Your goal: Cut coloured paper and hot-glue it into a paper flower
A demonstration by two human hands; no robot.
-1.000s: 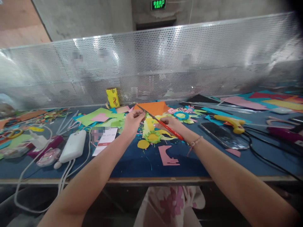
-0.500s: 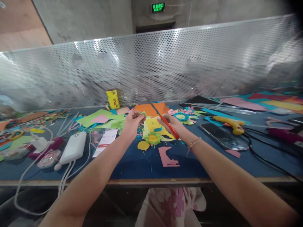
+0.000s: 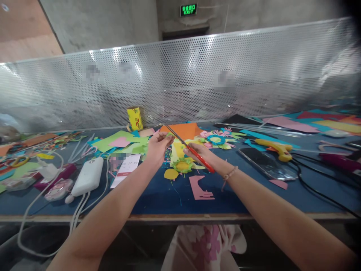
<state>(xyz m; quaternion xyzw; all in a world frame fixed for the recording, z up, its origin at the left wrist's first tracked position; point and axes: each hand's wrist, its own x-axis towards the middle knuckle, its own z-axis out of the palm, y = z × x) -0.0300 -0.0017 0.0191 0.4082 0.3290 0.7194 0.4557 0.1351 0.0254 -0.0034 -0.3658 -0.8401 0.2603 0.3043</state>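
- step in hand (judged): snipping paper. the right hand [image 3: 199, 152] is clenched around the red handles of the scissors [image 3: 188, 147]. the left hand [image 3: 157, 147] pinches a small green scrap [image 3: 169, 134] between thumb and fingertips (its shape is too small to make out).
- scissors location: held above the table [image 3: 158, 195], with the blades running out from the right-hand grip to the left-hand pinch. the tip lies just past the scrap, in front of the orange sheet [image 3: 184, 130].
- long axis: diagonal. the handles sit at the right-hand grip and the tip points away and to the left. the blades read as one thin line, apparently closed.
- next move calls for: blades parted, the scrap fed between them close to the pinch, and fingertips kept off the cutting edge.
- a yellow paper flower [image 3: 182, 164] lies on the table below the right-hand grip.
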